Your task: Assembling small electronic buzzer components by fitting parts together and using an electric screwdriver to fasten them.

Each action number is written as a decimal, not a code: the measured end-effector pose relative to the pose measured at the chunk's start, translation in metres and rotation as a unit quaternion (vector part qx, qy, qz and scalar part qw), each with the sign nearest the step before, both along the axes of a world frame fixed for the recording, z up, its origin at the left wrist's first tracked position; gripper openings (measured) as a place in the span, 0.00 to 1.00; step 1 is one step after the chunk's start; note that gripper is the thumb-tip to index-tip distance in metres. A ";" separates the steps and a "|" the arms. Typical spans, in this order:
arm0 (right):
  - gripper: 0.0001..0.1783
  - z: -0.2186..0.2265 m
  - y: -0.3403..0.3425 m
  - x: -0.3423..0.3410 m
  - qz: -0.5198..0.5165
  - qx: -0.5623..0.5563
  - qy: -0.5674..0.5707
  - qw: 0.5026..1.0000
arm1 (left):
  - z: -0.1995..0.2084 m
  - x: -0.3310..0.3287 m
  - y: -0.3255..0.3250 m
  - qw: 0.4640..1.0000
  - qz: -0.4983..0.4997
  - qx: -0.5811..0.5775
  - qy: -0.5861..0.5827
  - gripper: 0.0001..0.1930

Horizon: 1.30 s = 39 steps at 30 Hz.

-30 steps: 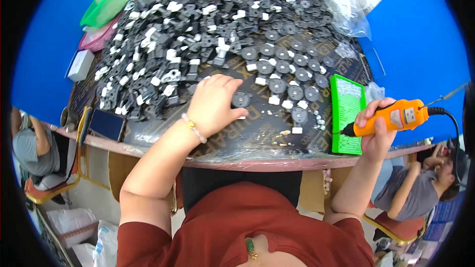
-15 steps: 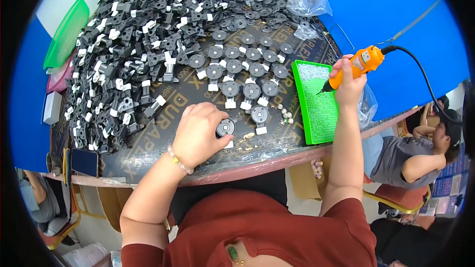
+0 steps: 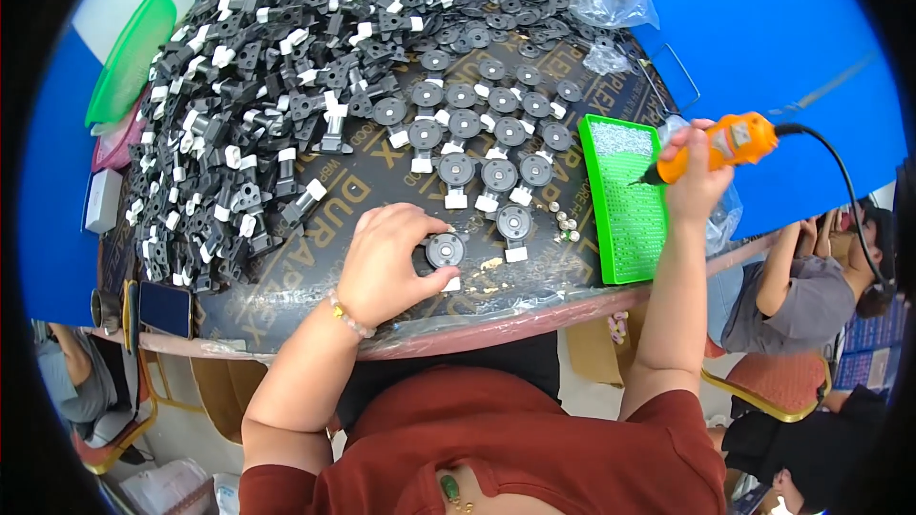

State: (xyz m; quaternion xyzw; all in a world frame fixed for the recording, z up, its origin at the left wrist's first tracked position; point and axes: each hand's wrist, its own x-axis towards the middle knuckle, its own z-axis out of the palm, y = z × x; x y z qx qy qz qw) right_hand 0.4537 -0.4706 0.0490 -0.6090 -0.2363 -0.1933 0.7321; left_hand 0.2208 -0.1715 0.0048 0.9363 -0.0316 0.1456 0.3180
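Observation:
My left hand (image 3: 389, 262) rests at the near edge of the table, its thumb and fingers curled round the rim of a black round disc part (image 3: 445, 251) with a white end. In my right hand (image 3: 698, 181) is an orange electric screwdriver (image 3: 739, 139), held nearly level. Its dark tip points down-left over a green tray (image 3: 598, 215) of small screws; whether a screw sits on the tip is too small to tell. Several like assemblies, each a black disc with a white foot, lie in rows beyond my left hand, one of them (image 3: 514, 222) just right of it.
A large heap of black-and-white parts (image 3: 258, 124) covers the left of the table; loose black discs (image 3: 525, 5) lie at the back. Small metallic pieces (image 3: 566, 222) sit left of the tray. A phone (image 3: 166, 310) lies near left. The screwdriver's cord (image 3: 844, 186) hangs right; people sit nearby.
The screwdriver has tipped flatter, its tip still over the tray. The fingers of my left hand have drawn back a little, showing more of the disc. The whole view has shifted slightly.

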 end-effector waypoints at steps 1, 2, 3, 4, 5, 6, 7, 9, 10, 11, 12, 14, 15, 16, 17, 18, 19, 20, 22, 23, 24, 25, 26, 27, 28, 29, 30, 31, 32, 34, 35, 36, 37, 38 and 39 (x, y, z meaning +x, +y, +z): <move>0.10 0.006 0.000 -0.005 0.010 0.015 -0.006 1.000 | -0.002 0.000 0.000 1.000 -0.013 0.004 0.006 0.25; 0.10 0.012 0.001 -0.011 0.031 0.031 -0.021 0.999 | -0.004 0.000 -0.001 1.000 -0.013 0.000 0.002 0.25; 0.11 0.020 0.004 -0.020 0.051 0.044 -0.027 0.997 | -0.005 0.000 -0.003 1.000 -0.015 0.005 -0.008 0.24; 0.12 0.029 0.008 -0.033 0.067 0.056 -0.032 0.996 | -0.005 0.002 -0.006 1.000 -0.021 0.008 -0.019 0.24; 0.14 0.035 0.018 -0.046 0.099 0.067 -0.038 0.992 | -0.005 0.003 -0.008 0.999 -0.027 0.003 -0.024 0.24; 0.15 0.040 0.029 -0.061 0.142 0.068 -0.046 0.987 | -0.007 0.004 -0.010 0.999 -0.029 0.003 -0.027 0.24; 0.16 0.041 0.043 -0.075 0.186 0.071 -0.054 0.978 | -0.009 0.003 -0.010 0.999 -0.028 0.004 -0.030 0.23; 0.24 0.034 0.069 -0.100 0.245 0.072 -0.025 0.967 | -0.010 0.003 -0.009 1.000 -0.021 0.003 -0.021 0.23; 0.27 0.030 0.083 -0.110 0.272 0.067 -0.010 0.960 | -0.012 0.001 -0.008 1.000 -0.020 0.001 -0.025 0.23; 0.30 0.026 0.093 -0.116 0.292 0.062 0.012 0.954 | -0.013 0.001 -0.008 0.999 -0.023 -0.003 -0.029 0.23; 0.30 0.023 0.102 -0.122 0.307 0.058 0.021 0.950 | -0.013 0.001 -0.008 0.999 -0.023 -0.005 -0.030 0.23; 0.30 0.017 0.114 -0.126 0.345 0.054 0.036 0.936 | -0.011 0.002 -0.008 0.999 -0.026 -0.007 -0.025 0.23; 0.29 0.015 0.117 -0.128 0.355 0.051 0.045 0.932 | -0.011 0.002 -0.008 0.999 -0.031 -0.008 -0.021 0.22; 0.29 0.013 0.120 -0.130 0.366 0.049 0.054 0.928 | -0.012 0.002 -0.008 0.999 -0.030 -0.007 -0.025 0.23; 0.28 0.011 0.123 -0.131 0.378 0.051 0.055 0.923 | -0.013 0.002 -0.008 0.999 -0.027 -0.006 -0.024 0.23; 0.28 0.009 0.125 -0.131 0.380 0.051 0.056 0.922 | -0.013 0.002 -0.009 0.999 -0.024 -0.006 -0.037 0.22; 0.28 0.007 0.125 -0.130 0.376 0.046 0.054 0.924 | -0.014 0.003 -0.009 0.998 -0.022 -0.005 -0.052 0.20; 0.27 0.004 0.126 -0.129 0.372 0.041 0.052 0.926 | -0.014 0.003 -0.009 0.998 -0.020 -0.005 -0.052 0.20; 0.27 0.001 0.128 -0.128 0.374 0.048 0.054 0.925 | -0.016 0.003 -0.010 0.998 -0.021 -0.010 -0.056 0.20; 0.26 0.000 0.129 -0.127 0.374 0.055 0.055 0.924 | -0.015 0.003 -0.009 0.998 -0.021 -0.010 -0.055 0.20; 0.26 0.000 0.129 -0.127 0.373 0.054 0.056 0.924 | -0.013 0.002 -0.009 0.999 -0.023 -0.014 -0.034 0.21; 0.25 -0.001 0.129 -0.126 0.379 0.048 0.052 0.923 | -0.012 0.001 -0.009 0.999 -0.024 -0.017 -0.012 0.22; 0.24 -0.001 0.129 -0.126 0.384 0.041 0.049 0.921 | -0.013 0.001 -0.009 1.000 -0.024 -0.017 -0.011 0.22; 0.24 -0.002 0.130 -0.125 0.384 0.042 0.050 0.921 | -0.015 0.002 -0.009 0.999 -0.020 -0.014 -0.036 0.21; 0.23 -0.003 0.131 -0.124 0.405 0.037 0.045 0.913 | -0.016 0.002 -0.010 0.998 -0.017 -0.011 -0.061 0.20; 0.21 -0.004 0.131 -0.123 0.425 0.033 0.041 0.904 | -0.016 0.002 -0.010 0.998 -0.019 -0.011 -0.060 0.20; 0.21 -0.004 0.132 -0.123 0.423 0.033 0.041 0.904 | -0.015 0.002 -0.010 0.998 -0.018 -0.012 -0.059 0.20; 0.21 -0.003 0.134 -0.124 0.423 0.029 0.041 0.905 | -0.015 0.003 -0.010 0.998 -0.018 -0.012 -0.059 0.20; 0.20 -0.002 0.135 -0.125 0.422 0.025 0.041 0.905 | -0.015 0.003 -0.010 0.998 -0.019 -0.012 -0.059 0.20; 0.19 -0.004 0.136 -0.124 0.428 0.026 0.037 0.903 | -0.016 0.003 -0.010 0.998 -0.023 -0.015 -0.058 0.20; 0.19 -0.004 0.136 -0.125 0.426 0.026 0.033 0.904 | -0.016 0.003 -0.010 0.998 -0.024 -0.015 -0.058 0.20; 0.19 -0.004 0.136 -0.125 0.424 0.025 0.029 0.905 | -0.015 0.004 -0.010 0.998 -0.025 -0.016 -0.048 0.20; 0.19 -0.004 0.135 -0.124 0.421 0.024 0.027 0.906 | -0.014 0.004 -0.010 0.999 -0.027 -0.017 -0.039 0.20; 0.19 -0.004 0.134 -0.124 0.418 0.021 0.030 0.908 | -0.014 0.004 -0.011 0.999 -0.031 -0.018 -0.041 0.20; 0.19 -0.003 0.133 -0.123 0.415 0.018 0.033 0.909 | -0.014 0.003 -0.011 0.999 -0.028 -0.014 -0.031 0.20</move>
